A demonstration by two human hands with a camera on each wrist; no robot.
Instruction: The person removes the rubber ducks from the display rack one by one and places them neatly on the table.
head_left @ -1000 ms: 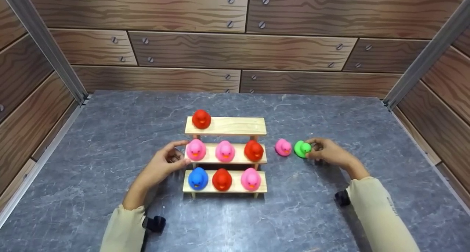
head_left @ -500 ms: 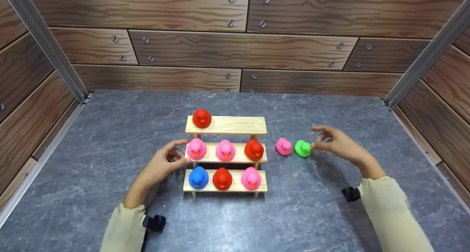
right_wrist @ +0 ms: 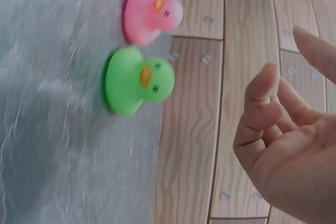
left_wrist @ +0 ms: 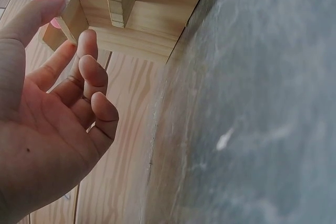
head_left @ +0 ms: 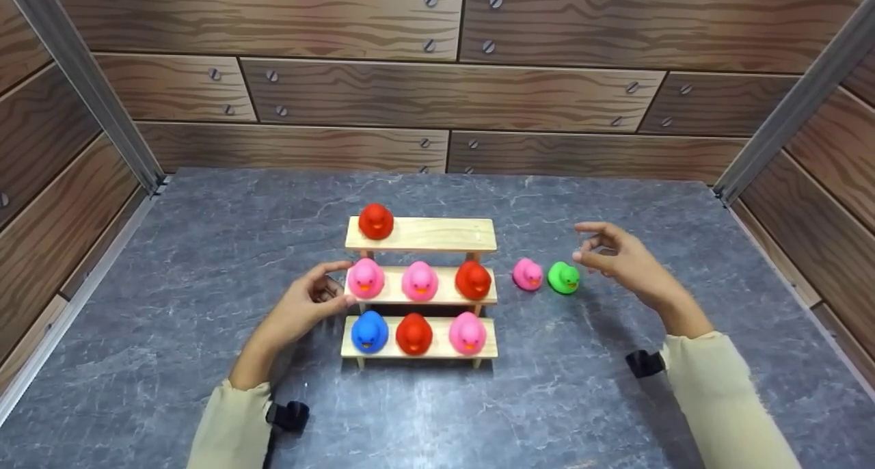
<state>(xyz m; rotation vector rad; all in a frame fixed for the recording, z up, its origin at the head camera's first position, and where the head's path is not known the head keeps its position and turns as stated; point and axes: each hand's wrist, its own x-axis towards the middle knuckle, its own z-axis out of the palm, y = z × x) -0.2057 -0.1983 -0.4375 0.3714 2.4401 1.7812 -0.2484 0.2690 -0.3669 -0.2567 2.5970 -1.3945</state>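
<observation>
A three-tier wooden display stand [head_left: 444,234] holds rubber ducks. My left hand [head_left: 301,310] grips the left end of its middle tier, thumb at the front edge and index fingertip at the back. The left wrist view shows that thumb and fingertip on the wood [left_wrist: 73,17], other fingers curled. A green rubber duck [head_left: 563,278] sits on the table right of the stand, beside a pink rubber duck [head_left: 527,275]. Holding nothing, my right hand [head_left: 625,260] hovers up and right of the green duck, thumb and index apart.
The top tier carries a red duck [head_left: 376,221] at its left. Pink ducks [head_left: 366,278] and a red one [head_left: 473,280] fill the middle tier. Blue [head_left: 369,332], red [head_left: 413,333] and pink [head_left: 467,333] ducks line the bottom. Wood-patterned walls [head_left: 437,96] enclose the grey table [head_left: 437,421].
My right hand has let go of the green duck and lifted away, up and slightly right. The green duck stays beside the pink one. My left hand has not moved.
</observation>
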